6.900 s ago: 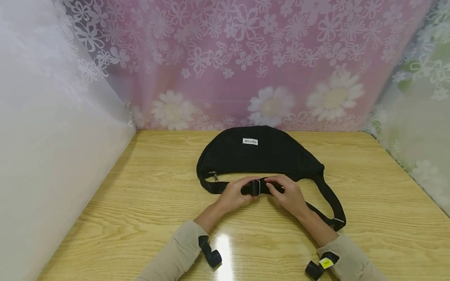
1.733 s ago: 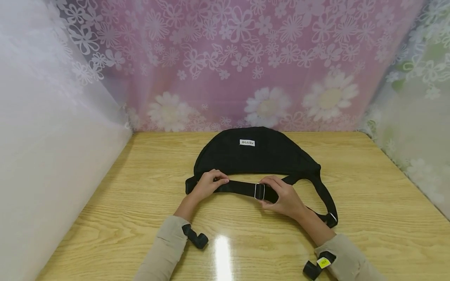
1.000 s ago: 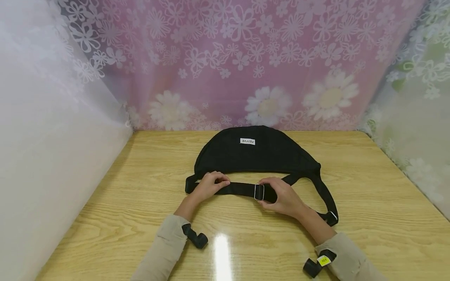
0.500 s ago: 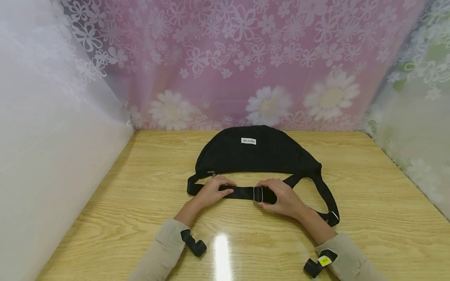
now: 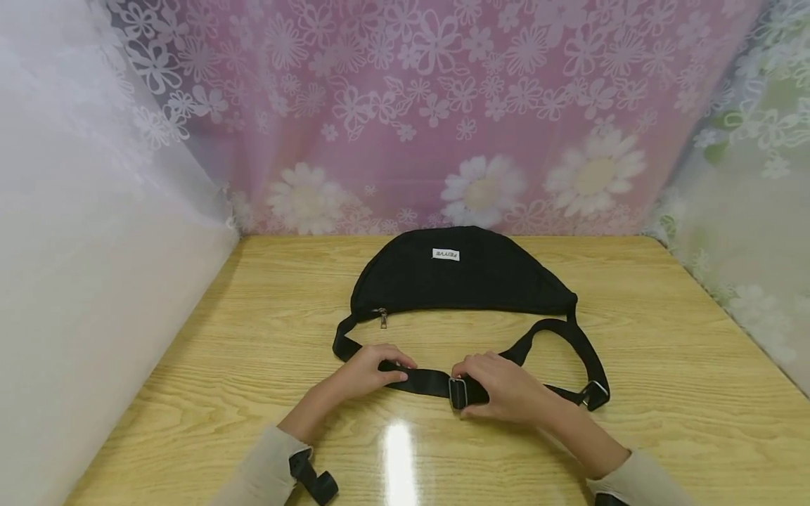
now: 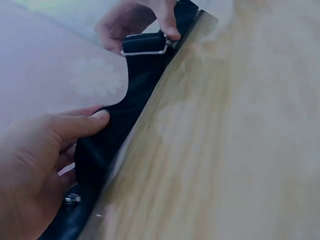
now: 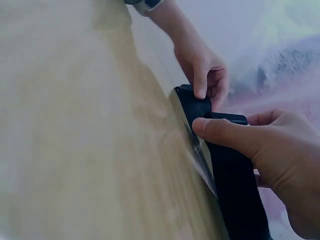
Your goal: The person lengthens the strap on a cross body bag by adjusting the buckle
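A black waist bag (image 5: 462,281) lies at the back of the table, its white label upside down. In front of it, its black strap (image 5: 427,383) is drawn out toward me. My left hand (image 5: 367,370) pinches the strap between thumb and fingers, left of the metal-framed slide buckle (image 5: 458,393). At that buckle, my right hand (image 5: 506,386) grips the strap, thumb and fingers at the buckle's edges. In the left wrist view a flat stretch of strap separates the hands, and the right wrist view shows my right thumb (image 7: 222,132) against the buckle.
A zipper pull (image 5: 383,320) hangs from the bag's left corner. At right the strap loops round to a second metal ring (image 5: 595,395). A wood-grain table (image 5: 253,337) lies beneath, with a pink floral curtain (image 5: 380,161) behind and pale sheets at both sides.
Earlier both hands were close around the buckle; my left hand then slid left along the strap and my right took the buckle. In the last half second both hands drew the strap toward me.
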Demonstrator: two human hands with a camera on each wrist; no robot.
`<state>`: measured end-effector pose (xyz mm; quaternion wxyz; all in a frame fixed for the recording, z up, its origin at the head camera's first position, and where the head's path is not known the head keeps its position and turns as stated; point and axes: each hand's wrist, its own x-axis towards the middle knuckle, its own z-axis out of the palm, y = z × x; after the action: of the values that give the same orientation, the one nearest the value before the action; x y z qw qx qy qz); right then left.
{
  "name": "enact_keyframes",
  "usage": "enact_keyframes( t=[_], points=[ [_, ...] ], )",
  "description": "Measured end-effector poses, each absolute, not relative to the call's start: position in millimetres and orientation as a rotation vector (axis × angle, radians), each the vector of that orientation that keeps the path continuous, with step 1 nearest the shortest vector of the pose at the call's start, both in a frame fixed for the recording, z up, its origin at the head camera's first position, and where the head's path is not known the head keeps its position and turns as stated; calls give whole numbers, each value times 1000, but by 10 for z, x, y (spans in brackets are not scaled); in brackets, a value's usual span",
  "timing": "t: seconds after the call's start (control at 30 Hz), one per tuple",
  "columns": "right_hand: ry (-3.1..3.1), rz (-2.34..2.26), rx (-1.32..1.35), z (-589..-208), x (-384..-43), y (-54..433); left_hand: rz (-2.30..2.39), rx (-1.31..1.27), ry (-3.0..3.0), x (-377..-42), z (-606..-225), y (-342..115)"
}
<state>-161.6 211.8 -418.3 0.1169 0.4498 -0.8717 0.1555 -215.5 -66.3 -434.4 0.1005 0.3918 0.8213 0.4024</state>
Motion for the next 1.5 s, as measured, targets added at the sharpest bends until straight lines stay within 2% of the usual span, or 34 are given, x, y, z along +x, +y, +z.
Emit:
enact_keyframes(
  t=[0.2, 0.43, 0.73, 1.0, 1.1, 1.27, 1.5],
  points=[
    [-2588, 370, 1439, -4104, -1384, 2057, 985, 1300, 2332, -1874, -4131, -875],
    [-2572, 243, 1499, -3982, -1287, 2145, 904, 1417, 2265, -1666, -3994, -1030],
    [-2665, 301, 1470, -3912, -1192, 2430, 918, 1378, 2240, -1569, -3912, -1245],
    [-2664, 474, 1553, -3939, -1041, 2346, 870, 1288, 2293, -1519, -3882, -1285],
    [-2646, 468, 1551, -3946, -1011, 2292, 802, 1333, 2333, -1478, -3889, -1228],
    [-2674, 525, 1394, -3879, -1086, 2381, 698, 1538, 2327, -1363, -3910, -1025],
    [-2811, 590, 949, -3760, -1298, 2979, 678, 1687, 2178, -1234, -3949, -827]
  ],
)
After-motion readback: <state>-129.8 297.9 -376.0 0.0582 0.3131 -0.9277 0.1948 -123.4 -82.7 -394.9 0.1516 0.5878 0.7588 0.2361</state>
